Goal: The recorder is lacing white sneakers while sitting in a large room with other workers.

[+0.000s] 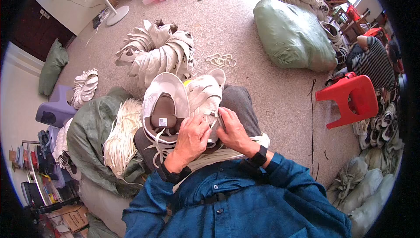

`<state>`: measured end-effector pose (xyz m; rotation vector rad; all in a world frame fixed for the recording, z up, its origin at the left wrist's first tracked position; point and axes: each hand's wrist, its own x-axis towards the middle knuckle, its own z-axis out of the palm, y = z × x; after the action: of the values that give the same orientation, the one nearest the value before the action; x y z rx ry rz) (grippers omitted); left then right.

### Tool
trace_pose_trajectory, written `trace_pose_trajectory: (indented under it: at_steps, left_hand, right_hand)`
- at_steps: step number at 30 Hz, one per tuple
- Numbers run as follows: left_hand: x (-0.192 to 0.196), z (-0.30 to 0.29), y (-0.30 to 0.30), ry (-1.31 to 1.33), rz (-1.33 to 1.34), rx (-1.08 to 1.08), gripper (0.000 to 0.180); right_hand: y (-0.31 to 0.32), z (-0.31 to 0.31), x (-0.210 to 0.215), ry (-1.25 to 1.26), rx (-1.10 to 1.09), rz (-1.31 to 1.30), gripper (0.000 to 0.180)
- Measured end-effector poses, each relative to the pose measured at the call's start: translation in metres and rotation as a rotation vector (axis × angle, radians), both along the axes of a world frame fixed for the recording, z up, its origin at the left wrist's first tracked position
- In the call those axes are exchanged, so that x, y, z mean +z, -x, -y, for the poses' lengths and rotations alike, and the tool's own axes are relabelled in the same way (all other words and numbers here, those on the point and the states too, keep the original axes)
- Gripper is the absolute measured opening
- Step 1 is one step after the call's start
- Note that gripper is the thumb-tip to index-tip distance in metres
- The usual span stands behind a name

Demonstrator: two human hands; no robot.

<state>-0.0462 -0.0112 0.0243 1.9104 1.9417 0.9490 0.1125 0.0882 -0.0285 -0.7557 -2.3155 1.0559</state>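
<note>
A whitish shoe upper (204, 90) lies across my lap, with the lacing part between my two hands. My left hand (191, 136) has its fingers bent down on the near left side of this upper. From the right, my right hand (235, 129) grips its edge, thumb and fingers closed together. Whether a lace end is between my fingers is too small to tell. Against my left hand rests a second upper (166, 79), its brown tongue (165, 111) facing up and a white lace (158, 147) hanging loose from it.
A ring of stacked uppers (151, 52) stands on the floor ahead. White laces (122, 137) lie in a bundle on a green sack (89, 128) at my left. A red stool (350, 100) and a large green sack (291, 36) are to the right, near a seated person in stripes (374, 65).
</note>
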Motion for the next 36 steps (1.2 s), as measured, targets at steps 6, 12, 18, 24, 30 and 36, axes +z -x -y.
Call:
trace_pose_trajectory:
  at_steps: [6,12,18,24,30,36]
  left_hand:
    - [-0.009,-0.003,-0.013,-0.047,-0.282,0.121,0.015]
    - [-0.003,-0.004,-0.023,0.125,-0.485,0.150,0.021]
    - [-0.006,0.009,-0.030,0.075,-0.380,0.136,0.028]
    - [0.008,0.030,-0.035,0.234,-0.157,0.241,0.035]
    - [0.001,0.038,-0.025,0.268,-0.389,0.310,0.027]
    - [0.006,0.039,-0.022,0.399,-0.412,0.287,0.020]
  right_hand:
    - [-0.004,-0.003,0.004,0.015,-0.011,-0.055,0.054]
    - [-0.029,-0.001,0.016,0.148,-0.035,-0.168,0.041]
    - [-0.046,-0.002,0.029,0.236,-0.074,-0.227,0.026]
    - [-0.054,-0.001,0.021,0.210,-0.053,-0.230,0.018]
    - [-0.055,0.003,0.023,0.233,-0.015,-0.198,0.015]
    - [-0.057,0.004,0.016,0.183,0.010,-0.180,0.016]
